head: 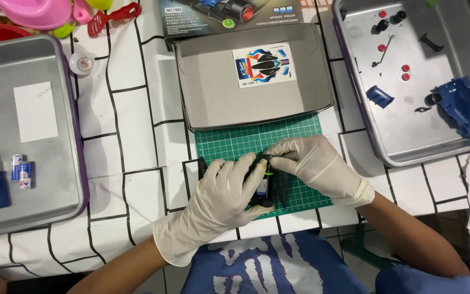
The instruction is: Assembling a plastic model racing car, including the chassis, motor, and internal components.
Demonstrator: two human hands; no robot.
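Black toy car chassis (265,188) lies on the green mat (235,142), just below the open grey box (202,92). Left hand (221,193) has its fingers wrapped around it, while right hand (314,163) pinches its top end with fingertips (272,161) together.

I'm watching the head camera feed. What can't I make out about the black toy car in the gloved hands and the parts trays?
- Black toy car, head view: mostly covered by the left hand and right hand; shape unclear.
- Right tray: right edge cut off; small red and black parts too small to identify.
- Left tray: left edge cut off.
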